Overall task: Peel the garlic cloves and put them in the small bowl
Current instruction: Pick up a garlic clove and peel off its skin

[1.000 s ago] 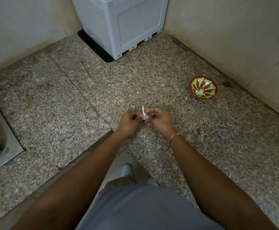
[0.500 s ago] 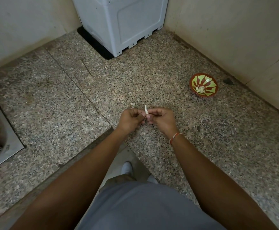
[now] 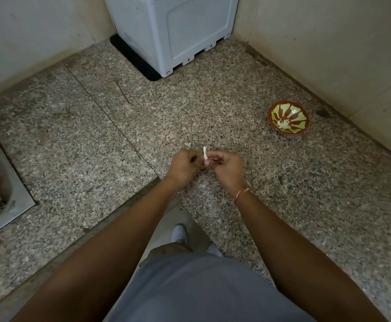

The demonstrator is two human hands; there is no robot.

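Over the near edge of a speckled grey granite counter (image 3: 78, 140), a person's left hand (image 3: 185, 165) and right hand (image 3: 227, 168) meet fingertip to fingertip, both curled in a pinch around one small garlic clove (image 3: 206, 162). A thin strip of white papery skin (image 3: 204, 153) stands up from between the fingers; most of the clove itself is hidden by them. A red-and-white thread band (image 3: 242, 194) circles the right wrist.

The job appears to be under way rather than finished: this clove still wears its skin. Farther back and to the right, well apart from the hands, sits the one small round bowl, red-brown with green petal markings (image 3: 300, 117), and a little pale heap lies in its bottom, probably cloves already peeled; their number cannot be made out. No other unpeeled cloves show on the counter. At the far corner stands one pale grey plastic appliance (image 3: 173, 31).
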